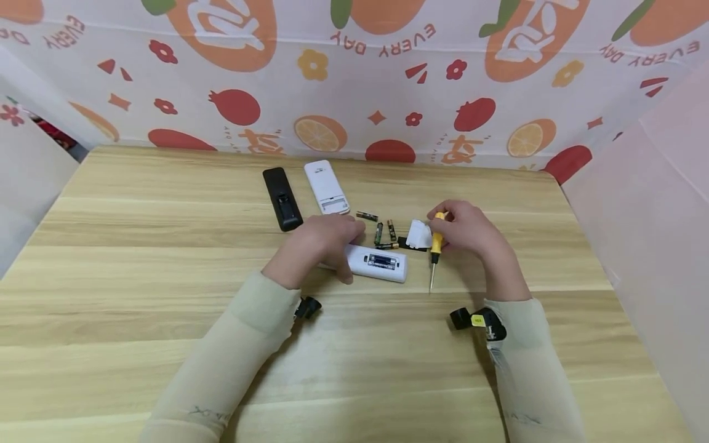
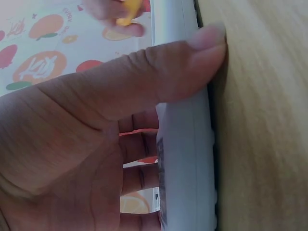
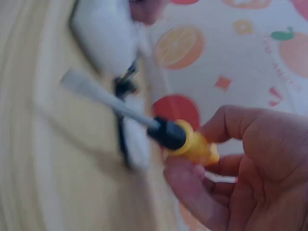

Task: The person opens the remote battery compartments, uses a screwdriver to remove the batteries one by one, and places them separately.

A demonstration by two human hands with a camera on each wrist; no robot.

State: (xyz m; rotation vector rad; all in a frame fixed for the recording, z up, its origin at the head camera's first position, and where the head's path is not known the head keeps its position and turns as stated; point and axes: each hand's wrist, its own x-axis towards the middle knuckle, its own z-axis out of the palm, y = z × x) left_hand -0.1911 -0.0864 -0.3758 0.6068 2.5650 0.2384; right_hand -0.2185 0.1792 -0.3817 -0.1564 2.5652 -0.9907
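A white remote control (image 1: 360,267) lies flat, its battery bay turned up with batteries (image 1: 382,261) inside. My left hand (image 1: 318,243) holds its left part; in the left wrist view the thumb (image 2: 192,62) is along one side and the fingers reach the other. Right of the remote, my right hand (image 1: 471,229) pinches a screwdriver (image 1: 436,243) by its yellow handle, with the blade pointing down toward the table. In the right wrist view the flat blade (image 3: 101,94) is blurred. White battery covers (image 1: 418,234) lie beside that hand, partly over a black cover (image 1: 404,243).
Several loose batteries (image 1: 378,234) lie just beyond the held remote. Farther back are a black remote control (image 1: 282,200) and another white remote control (image 1: 325,184), both with open battery bays. A fruit-patterned cloth (image 1: 354,92) hangs behind the wooden table (image 1: 138,258).
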